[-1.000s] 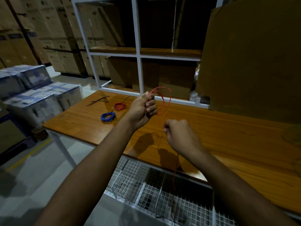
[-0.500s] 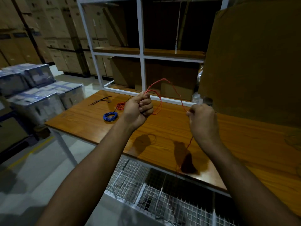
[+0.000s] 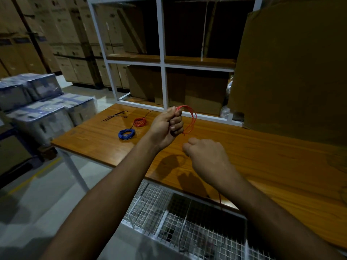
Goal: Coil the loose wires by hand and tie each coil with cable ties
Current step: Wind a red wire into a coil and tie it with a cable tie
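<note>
My left hand is raised over the wooden table and grips several loops of a red wire. The loops arc out to the right of its fist. My right hand is curled below and to the right of it, over the table's front part. A stretch of the red wire hangs down under my right wrist past the table edge. Whether the right fingers pinch the wire is hidden. Further left on the table lie a tied red coil, a blue coil and black cable ties.
A white shelf frame with cardboard boxes stands behind the table. A large cardboard sheet leans at the right. A wire-mesh basket sits under the table's front edge. Wrapped boxes are stacked on the left.
My right hand has swung from the far right back down toward my left hand, laying another red loop into the left fist. The left hand has stayed in place.
</note>
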The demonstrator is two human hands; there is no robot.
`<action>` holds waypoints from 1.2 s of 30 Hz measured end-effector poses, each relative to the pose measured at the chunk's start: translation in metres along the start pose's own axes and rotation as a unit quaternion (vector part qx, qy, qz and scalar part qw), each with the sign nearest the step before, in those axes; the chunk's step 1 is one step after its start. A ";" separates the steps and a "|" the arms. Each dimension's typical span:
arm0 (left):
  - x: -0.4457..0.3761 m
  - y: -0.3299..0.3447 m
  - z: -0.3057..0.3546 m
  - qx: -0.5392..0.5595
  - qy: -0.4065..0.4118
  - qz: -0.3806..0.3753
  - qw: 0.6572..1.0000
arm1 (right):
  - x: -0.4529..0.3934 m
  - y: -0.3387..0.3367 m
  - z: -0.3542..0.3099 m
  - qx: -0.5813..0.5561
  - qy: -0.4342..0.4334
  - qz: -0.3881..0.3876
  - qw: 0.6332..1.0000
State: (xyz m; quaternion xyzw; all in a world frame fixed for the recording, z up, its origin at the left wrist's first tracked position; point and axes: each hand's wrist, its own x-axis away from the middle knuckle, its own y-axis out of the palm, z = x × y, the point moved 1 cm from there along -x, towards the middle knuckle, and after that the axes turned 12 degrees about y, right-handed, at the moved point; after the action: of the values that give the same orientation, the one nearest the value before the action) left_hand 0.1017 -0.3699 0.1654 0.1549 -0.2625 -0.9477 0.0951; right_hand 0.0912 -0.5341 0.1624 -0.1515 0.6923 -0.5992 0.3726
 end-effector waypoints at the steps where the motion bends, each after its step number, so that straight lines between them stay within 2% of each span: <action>1: 0.001 0.001 -0.002 -0.008 0.000 0.006 1.000 | 0.001 -0.007 -0.001 -0.012 -0.016 0.035 0.999; 6: 0.007 0.011 -0.005 -0.021 0.009 0.015 1.000 | -0.005 -0.018 0.015 -0.034 -0.008 0.210 0.977; 9: 0.007 0.015 -0.005 -0.071 0.000 0.007 0.997 | -0.011 -0.015 0.025 -0.059 0.022 0.239 0.969; 11: 0.008 0.016 -0.005 -0.059 -0.010 0.010 0.998 | -0.015 -0.016 0.027 -0.143 0.043 0.213 0.965; 14: 0.009 0.014 -0.008 -0.004 -0.024 0.017 1.000 | -0.023 -0.024 0.039 -0.298 0.076 0.039 0.951; 16: 0.010 0.011 -0.009 0.013 -0.033 0.018 0.999 | -0.024 -0.033 0.048 -0.301 0.048 -0.064 0.950; 17: 0.011 0.011 -0.010 0.015 -0.038 0.013 0.999 | -0.024 -0.036 0.053 -0.290 0.035 -0.072 0.954; 18: 0.013 0.011 -0.010 0.012 -0.044 0.005 0.999 | -0.025 -0.039 0.057 -0.280 0.036 -0.047 0.958; 20: 0.017 0.015 -0.012 -0.006 -0.053 -0.008 0.999 | -0.030 -0.047 0.061 -0.259 0.038 0.044 0.964; 24: 0.022 0.022 -0.014 -0.023 -0.071 -0.030 0.997 | -0.046 -0.054 0.068 -0.111 -0.011 0.179 0.977; 27: 0.024 0.023 -0.009 -0.005 -0.098 -0.037 0.995 | -0.058 -0.046 0.080 -0.110 0.042 0.159 0.980; 30: 0.023 0.020 -0.002 0.008 -0.113 -0.039 0.993 | -0.064 -0.025 0.085 -0.143 0.096 0.059 0.983; 31: 0.023 0.018 0.000 0.010 -0.115 -0.037 0.993 | -0.064 -0.018 0.086 -0.200 0.097 0.008 0.975; 32: 0.023 0.016 0.001 0.015 -0.118 -0.033 0.992 | -0.063 -0.012 0.088 -0.292 0.097 -0.050 0.950; 34: 0.025 0.012 0.003 0.035 -0.120 -0.024 0.992 | -0.056 0.001 0.097 -0.471 0.107 -0.162 0.860; 36: 0.024 0.008 0.006 0.068 -0.107 -0.009 0.992 | -0.046 0.021 0.111 -0.572 0.115 -0.265 0.768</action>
State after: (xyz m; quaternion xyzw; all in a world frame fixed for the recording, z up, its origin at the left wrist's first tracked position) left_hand 0.0782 -0.3800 0.1692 0.0613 -0.3335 -0.9396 0.0476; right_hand 0.2052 -0.5786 0.1571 -0.4440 0.8769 -0.1800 -0.0384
